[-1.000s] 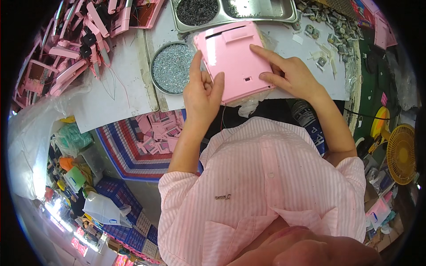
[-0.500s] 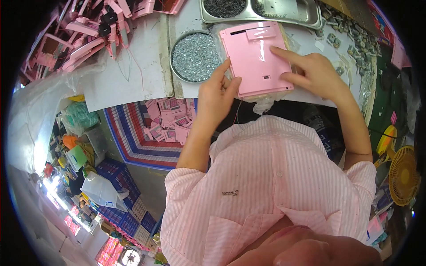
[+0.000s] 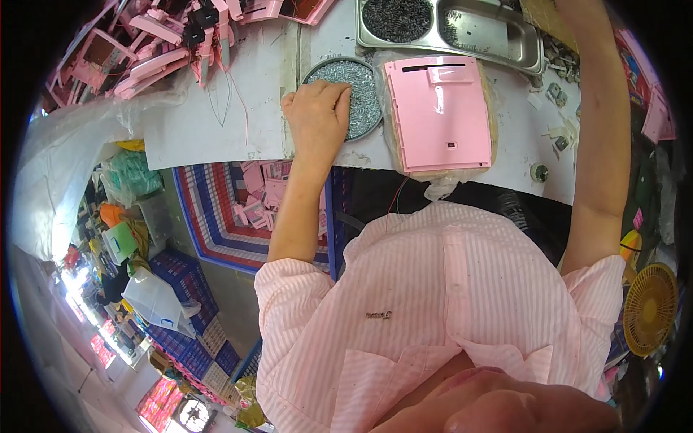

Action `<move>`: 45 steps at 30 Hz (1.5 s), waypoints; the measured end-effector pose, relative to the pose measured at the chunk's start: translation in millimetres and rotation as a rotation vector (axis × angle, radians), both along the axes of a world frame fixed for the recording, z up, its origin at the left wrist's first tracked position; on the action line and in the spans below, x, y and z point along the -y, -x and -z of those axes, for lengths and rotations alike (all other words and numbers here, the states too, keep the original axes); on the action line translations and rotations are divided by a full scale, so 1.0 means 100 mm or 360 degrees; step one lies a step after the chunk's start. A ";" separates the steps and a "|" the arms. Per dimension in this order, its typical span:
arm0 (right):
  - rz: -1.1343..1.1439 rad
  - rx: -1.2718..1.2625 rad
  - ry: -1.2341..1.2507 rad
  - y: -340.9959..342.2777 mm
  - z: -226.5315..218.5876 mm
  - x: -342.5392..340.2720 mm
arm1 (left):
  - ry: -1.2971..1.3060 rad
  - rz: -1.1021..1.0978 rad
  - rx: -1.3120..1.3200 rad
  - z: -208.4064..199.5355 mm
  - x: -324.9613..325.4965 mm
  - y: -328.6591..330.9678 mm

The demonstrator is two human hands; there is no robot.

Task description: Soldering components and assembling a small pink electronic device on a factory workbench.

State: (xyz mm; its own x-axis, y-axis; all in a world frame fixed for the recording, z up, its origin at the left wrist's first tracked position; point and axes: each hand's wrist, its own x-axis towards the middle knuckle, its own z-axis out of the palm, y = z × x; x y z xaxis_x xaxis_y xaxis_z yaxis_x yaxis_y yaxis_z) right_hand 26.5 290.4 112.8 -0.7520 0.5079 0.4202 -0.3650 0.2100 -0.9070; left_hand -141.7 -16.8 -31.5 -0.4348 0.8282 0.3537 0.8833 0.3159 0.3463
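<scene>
My left hand (image 3: 317, 115) is over the left side of a round dish (image 3: 378, 115) full of small silver metal pieces, probably screws (image 3: 363, 97). Its fingers are curled and pressed together, and whatever they hold is hidden. To the right of the dish lies a flat pink plastic casing (image 3: 440, 112), with a long slot near its far edge and a small opening near its near edge. Under it is a pad wrapped in clear plastic (image 3: 493, 119). Neither hand touches the casing. My right arm (image 3: 600, 137) stretches far forward past the upper edge, its hand out of view.
A metal tray (image 3: 491, 40) with dark small screws stands behind the casing. Pink casings with wires (image 3: 155, 54) pile up at the far left. Small metal parts (image 3: 557, 94) lie on the right. Below the table edge, a striped crate (image 3: 209, 224) holds pink pieces.
Both hands have left the pink casing. The left moved left onto the dish; the right reached forward out of view. The table scene shifted slightly right and down in the picture.
</scene>
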 end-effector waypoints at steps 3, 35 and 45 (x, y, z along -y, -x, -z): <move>-0.0091 0.0105 0.0105 -0.07 0.07 0.17 | -0.0096 -0.0063 0.0078 0.00 -0.02 -0.03; -0.0360 -0.0480 0.0397 -0.71 0.55 1.18 | 0.0347 -0.0036 -0.0094 -0.26 0.13 -0.17; -0.0133 -0.0326 0.0403 -1.24 0.71 1.41 | 0.0040 -0.0058 -0.0085 -0.12 -0.03 0.06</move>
State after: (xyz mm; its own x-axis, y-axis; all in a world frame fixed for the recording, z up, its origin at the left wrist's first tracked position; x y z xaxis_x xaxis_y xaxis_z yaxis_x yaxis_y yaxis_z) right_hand 150.1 149.2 41.9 -0.7083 0.5558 0.4351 -0.5515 -0.0510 -0.8326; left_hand -147.7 -13.8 -19.0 -0.4459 0.8210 0.3565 0.8881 0.3562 0.2905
